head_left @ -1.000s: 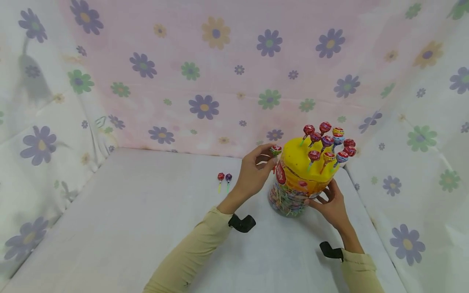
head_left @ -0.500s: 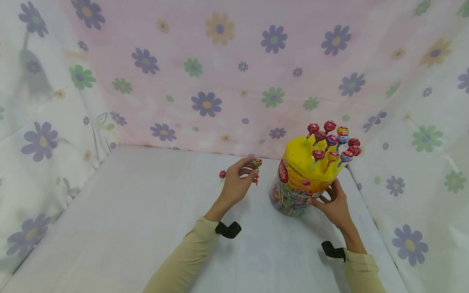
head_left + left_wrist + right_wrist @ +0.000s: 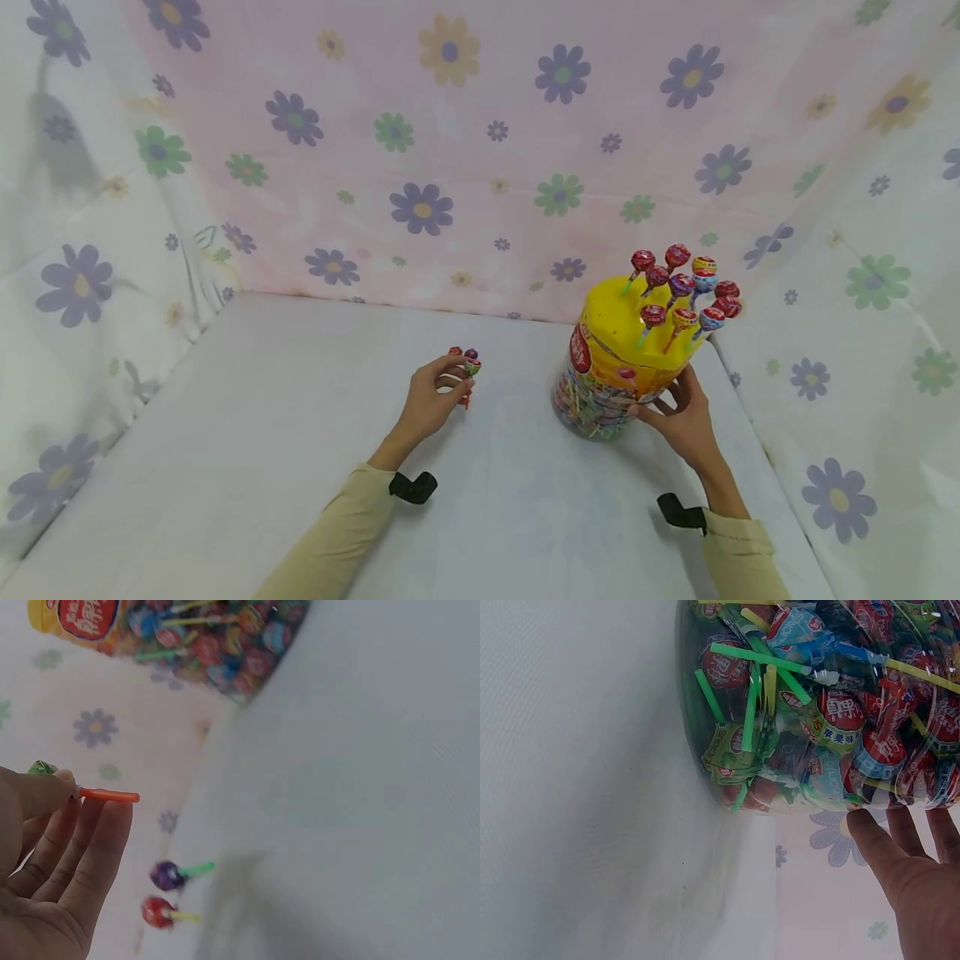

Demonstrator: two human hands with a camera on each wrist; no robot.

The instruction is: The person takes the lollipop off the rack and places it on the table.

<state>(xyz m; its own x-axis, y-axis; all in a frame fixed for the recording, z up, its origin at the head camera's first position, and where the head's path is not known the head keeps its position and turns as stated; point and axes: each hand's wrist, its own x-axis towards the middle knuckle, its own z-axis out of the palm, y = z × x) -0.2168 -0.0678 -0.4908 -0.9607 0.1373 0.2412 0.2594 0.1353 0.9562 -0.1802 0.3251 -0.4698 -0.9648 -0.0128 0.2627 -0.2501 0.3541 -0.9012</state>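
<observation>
Head: my left hand (image 3: 429,400) pinches a green-wrapped lollipop (image 3: 472,367) near the red lollipop (image 3: 455,351) and purple lollipop (image 3: 471,353); my right hand (image 3: 681,422) curves round the lollipop jar (image 3: 617,375), table's right side. Left wrist: thumb-and-finger pinch, orange stick (image 3: 109,796) protruding. Right wrist: fingertips (image 3: 864,826) touch the jar's clear wall.

From above and behind the left hand (image 3: 431,402) and right hand (image 3: 681,421), the head view faces forward and down; the wrist views (both rolled) look close along each hand, sharing the jar (image 3: 611,377) the right one touches.
</observation>
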